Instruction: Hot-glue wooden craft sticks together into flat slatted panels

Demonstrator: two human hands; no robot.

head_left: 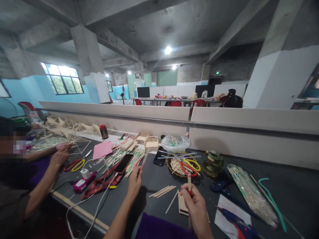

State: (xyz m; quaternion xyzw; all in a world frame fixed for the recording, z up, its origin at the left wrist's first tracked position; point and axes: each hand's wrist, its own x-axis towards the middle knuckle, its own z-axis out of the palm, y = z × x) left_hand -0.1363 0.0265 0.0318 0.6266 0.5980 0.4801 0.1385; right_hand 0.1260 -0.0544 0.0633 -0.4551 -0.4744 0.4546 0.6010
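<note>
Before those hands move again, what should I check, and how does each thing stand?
1. Left hand grips its thin pale wooden stick: ok.
2. Right hand grips its flat wooden strip: ok.
3. Blue-and-red glue gun apart from the right hand: ok, on white paper.
4. Glue gun hot: cannot tell.
5. Red-and-yellow-handled scissors put away: not ok, lying over the round basket.
6. Loose pale wooden sticks within reach: seemingly ok, on the dark table between the hands.

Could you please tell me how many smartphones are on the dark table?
2. One smartphone with a black screen lies left of the bare left hand; a black one lies left of the round brown basket. Others may be hidden.
</note>
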